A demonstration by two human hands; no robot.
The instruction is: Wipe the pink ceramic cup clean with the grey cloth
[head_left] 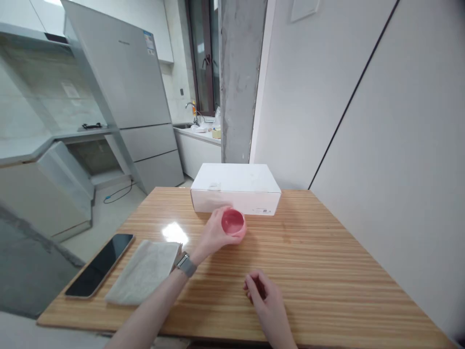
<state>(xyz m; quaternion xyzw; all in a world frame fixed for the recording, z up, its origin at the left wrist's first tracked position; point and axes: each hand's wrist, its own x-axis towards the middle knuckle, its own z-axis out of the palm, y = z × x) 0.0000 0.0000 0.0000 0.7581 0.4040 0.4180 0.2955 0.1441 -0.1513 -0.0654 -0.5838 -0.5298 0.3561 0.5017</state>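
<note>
Right hand (267,300) up close, left hand (212,232) on a pink cup (233,222)

In the head view, the right hand is nearest, well in front of the white box (236,179). Its fingers curl in loosely and nothing shows in it, but I can't tell if they close fully. The left hand is wrapped around the pink cup, just in front of the white box on the counter (327,271). A grey cloth (145,271) and a phone (100,264) lie to the front left of the box. The step now seems to be holding or placing the cup. The next move likely needs a snug grip and a level cup.
</note>
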